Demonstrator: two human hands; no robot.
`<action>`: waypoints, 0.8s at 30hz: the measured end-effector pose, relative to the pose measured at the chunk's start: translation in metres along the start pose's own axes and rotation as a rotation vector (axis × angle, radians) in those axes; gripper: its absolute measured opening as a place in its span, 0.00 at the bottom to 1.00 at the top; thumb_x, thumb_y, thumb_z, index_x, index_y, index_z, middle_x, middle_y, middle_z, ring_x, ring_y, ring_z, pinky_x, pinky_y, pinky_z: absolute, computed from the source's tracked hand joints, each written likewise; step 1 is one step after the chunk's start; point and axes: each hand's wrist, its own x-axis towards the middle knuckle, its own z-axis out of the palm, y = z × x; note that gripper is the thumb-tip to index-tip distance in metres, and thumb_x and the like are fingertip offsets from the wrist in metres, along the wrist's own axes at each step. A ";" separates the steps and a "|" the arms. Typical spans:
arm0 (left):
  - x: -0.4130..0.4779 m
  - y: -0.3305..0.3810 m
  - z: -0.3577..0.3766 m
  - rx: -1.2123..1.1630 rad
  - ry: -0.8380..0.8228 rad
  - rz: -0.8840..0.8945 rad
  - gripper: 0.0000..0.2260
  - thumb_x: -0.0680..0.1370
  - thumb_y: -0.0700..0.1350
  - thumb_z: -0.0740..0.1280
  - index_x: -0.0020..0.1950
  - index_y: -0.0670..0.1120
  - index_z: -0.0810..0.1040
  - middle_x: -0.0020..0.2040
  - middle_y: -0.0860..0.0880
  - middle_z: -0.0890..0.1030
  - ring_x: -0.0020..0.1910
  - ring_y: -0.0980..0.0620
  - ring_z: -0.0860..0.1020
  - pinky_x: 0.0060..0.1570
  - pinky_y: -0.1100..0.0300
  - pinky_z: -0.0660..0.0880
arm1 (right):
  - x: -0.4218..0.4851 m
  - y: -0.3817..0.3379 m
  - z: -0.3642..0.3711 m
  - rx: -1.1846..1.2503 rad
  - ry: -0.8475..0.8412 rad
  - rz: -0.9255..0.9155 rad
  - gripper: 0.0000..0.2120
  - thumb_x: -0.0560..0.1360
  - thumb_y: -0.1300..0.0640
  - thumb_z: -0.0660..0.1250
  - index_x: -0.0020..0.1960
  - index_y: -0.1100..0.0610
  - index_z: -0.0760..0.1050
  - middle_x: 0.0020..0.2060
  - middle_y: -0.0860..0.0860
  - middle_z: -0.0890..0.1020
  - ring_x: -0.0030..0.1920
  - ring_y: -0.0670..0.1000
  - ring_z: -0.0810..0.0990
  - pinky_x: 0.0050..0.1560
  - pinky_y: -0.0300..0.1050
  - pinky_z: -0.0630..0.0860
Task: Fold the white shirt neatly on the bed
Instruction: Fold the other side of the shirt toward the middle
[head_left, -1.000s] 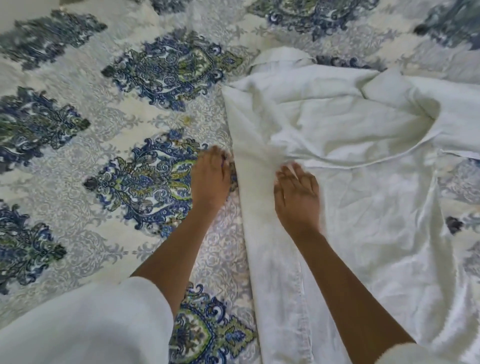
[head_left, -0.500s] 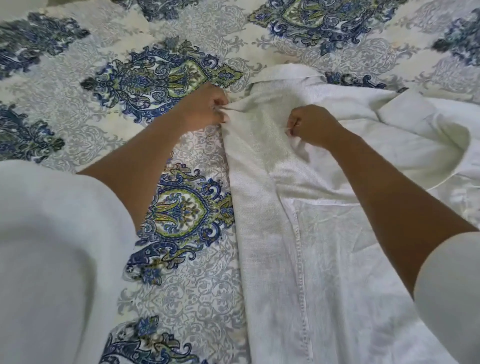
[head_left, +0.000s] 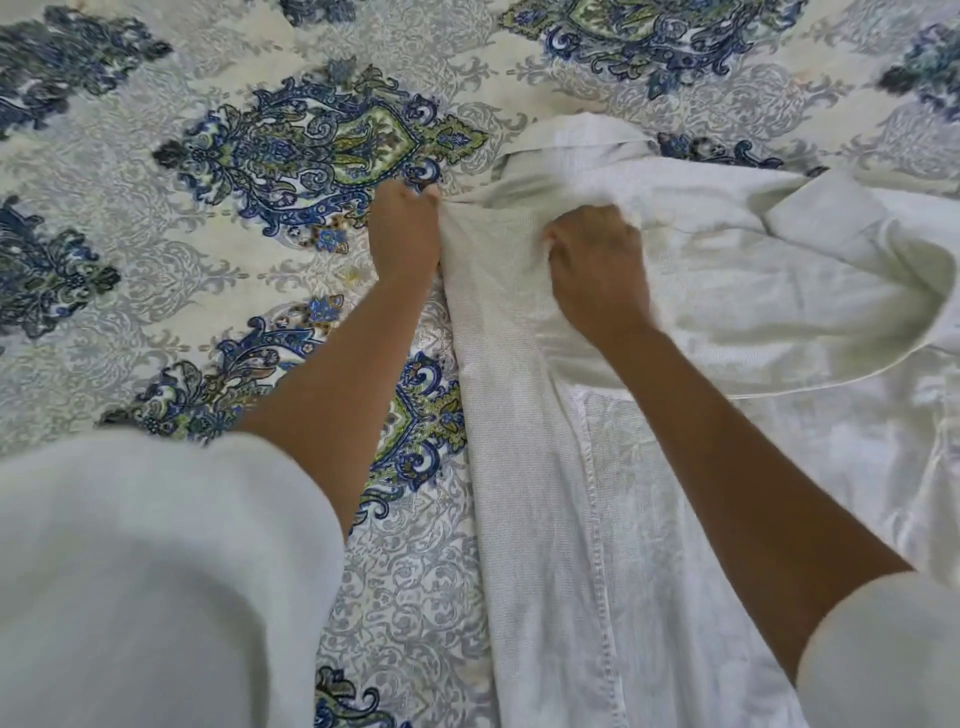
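The white shirt (head_left: 649, 519) lies on the bed (head_left: 208, 291), filling the right half of the head view. Its left side is folded into a long straight band running toward me. The collar end bunches up at the far side, and a loose flap curls over at the right. My left hand (head_left: 404, 234) pinches the shirt's upper left corner at the fold's edge. My right hand (head_left: 597, 270) grips a bunch of cloth near the collar, fingers curled into the fabric.
The bedspread is pale with large blue and green ornaments (head_left: 322, 145) and covers the whole left side. My own white sleeves (head_left: 156, 582) fill the bottom left and bottom right corners.
Both hands moved from the middle of the folded band up to the collar end and took hold of the cloth there. The cloth between them has since drawn tighter.
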 end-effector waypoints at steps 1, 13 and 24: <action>-0.003 -0.005 0.004 -0.078 0.002 -0.058 0.10 0.77 0.48 0.65 0.47 0.42 0.69 0.40 0.50 0.72 0.39 0.52 0.69 0.39 0.58 0.68 | -0.007 -0.006 0.004 0.048 -0.032 -0.024 0.13 0.78 0.61 0.55 0.57 0.60 0.75 0.56 0.56 0.78 0.58 0.55 0.72 0.59 0.48 0.65; -0.042 -0.012 -0.002 0.150 0.245 0.168 0.10 0.78 0.42 0.56 0.53 0.40 0.73 0.54 0.42 0.74 0.53 0.46 0.70 0.51 0.54 0.67 | -0.034 -0.036 0.025 0.142 -0.064 0.052 0.23 0.81 0.55 0.48 0.74 0.59 0.57 0.75 0.54 0.57 0.76 0.52 0.50 0.74 0.49 0.42; -0.045 -0.039 -0.008 1.082 -0.505 0.749 0.25 0.82 0.54 0.43 0.77 0.50 0.39 0.78 0.53 0.40 0.76 0.54 0.40 0.72 0.46 0.36 | -0.127 -0.044 0.053 -0.113 -0.236 -0.126 0.26 0.79 0.50 0.46 0.71 0.61 0.65 0.70 0.57 0.69 0.73 0.55 0.63 0.74 0.52 0.48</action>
